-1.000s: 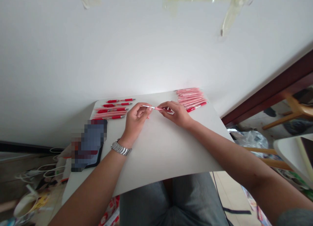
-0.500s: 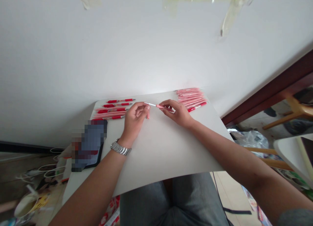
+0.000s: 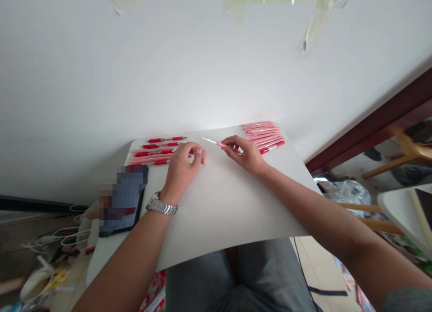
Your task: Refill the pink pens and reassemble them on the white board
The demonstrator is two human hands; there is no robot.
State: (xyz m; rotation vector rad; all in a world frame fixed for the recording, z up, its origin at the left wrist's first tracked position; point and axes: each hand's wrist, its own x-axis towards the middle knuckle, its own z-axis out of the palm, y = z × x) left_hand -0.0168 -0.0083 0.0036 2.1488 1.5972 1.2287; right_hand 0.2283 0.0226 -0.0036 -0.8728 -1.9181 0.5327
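Desk (image 3: 232,208) stood against white wall (image 3: 189,73). Right hand (image 3: 246,154) had its grip on a pen (image 3: 220,144) — refill (image 3: 209,141) jutting leftward beyond the fingers; left hand (image 3: 183,166) curled, contents indeterminable.

- A white bench (image 3: 236,204) is carrying everything.
- Red pens (image 3: 153,153) are lying at its far left, slender pink sticks (image 3: 148,159) among them.
- A dark phone (image 3: 127,197), mostly pixelated, is resting nearer, by the left edge.
- A small pink piece (image 3: 204,157) is lying near the middle.
- Pink pens (image 3: 263,132) are lying bunched far right, one red pen (image 3: 272,148) alongside.
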